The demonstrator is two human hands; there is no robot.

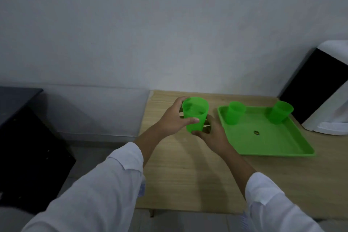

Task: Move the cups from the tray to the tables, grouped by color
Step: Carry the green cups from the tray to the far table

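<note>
I hold a green cup [195,112] upright over the wooden table [188,171], just left of the green tray [267,143]. My left hand [174,118] grips its left side, thumb across the front. My right hand [211,133] curls round its base from below and the right. Two more green cups stand on the tray: one at the back left corner [235,112], one at the back right [280,111].
A dark table [17,100] stands to the left, across a gap of floor. A white and black object [320,88] leans by the wall behind the tray's right corner. A small dark spot [256,133] marks the tray's middle.
</note>
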